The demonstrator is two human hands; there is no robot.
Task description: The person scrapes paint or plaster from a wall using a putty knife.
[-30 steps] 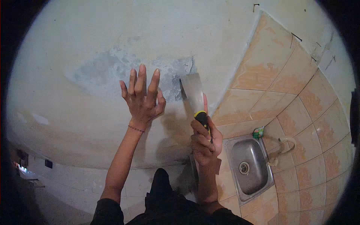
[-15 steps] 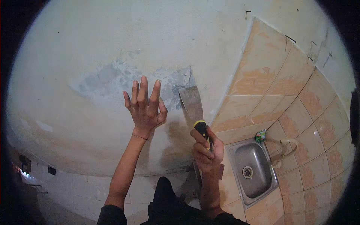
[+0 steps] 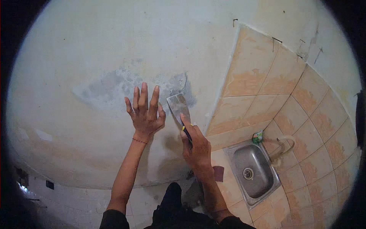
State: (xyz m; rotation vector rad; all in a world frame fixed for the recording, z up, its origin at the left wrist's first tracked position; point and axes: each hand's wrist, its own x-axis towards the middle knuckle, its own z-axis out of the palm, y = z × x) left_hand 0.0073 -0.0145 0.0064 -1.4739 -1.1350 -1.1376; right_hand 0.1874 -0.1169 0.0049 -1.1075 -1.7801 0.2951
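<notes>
A pale painted wall (image 3: 95, 45) fills most of the view, with a grey patch of bared plaster (image 3: 105, 87) across its middle. My left hand (image 3: 146, 114) lies against the wall at the patch's lower edge, fingers spread and holding nothing. To its right, my right hand (image 3: 198, 147) grips a putty knife (image 3: 179, 107) by its black and yellow handle. One finger stretches along the metal blade. The blade's wide edge is at the wall, on the lower right part of the patch.
Orange-cream tiles (image 3: 248, 82) cover the wall at right. Below them a steel sink (image 3: 255, 173) is set in a tiled counter, with a pale tap (image 3: 284, 149) and a green packet (image 3: 257, 136) beside it. A dark reddish-brown piece (image 3: 218, 173) lies on the counter. Nails (image 3: 277, 39) stick out above the tiles.
My right hand has moved left with the putty knife and turned it, a finger now along the blade. My left hand stays nearly in place. The view has shifted slightly right.
</notes>
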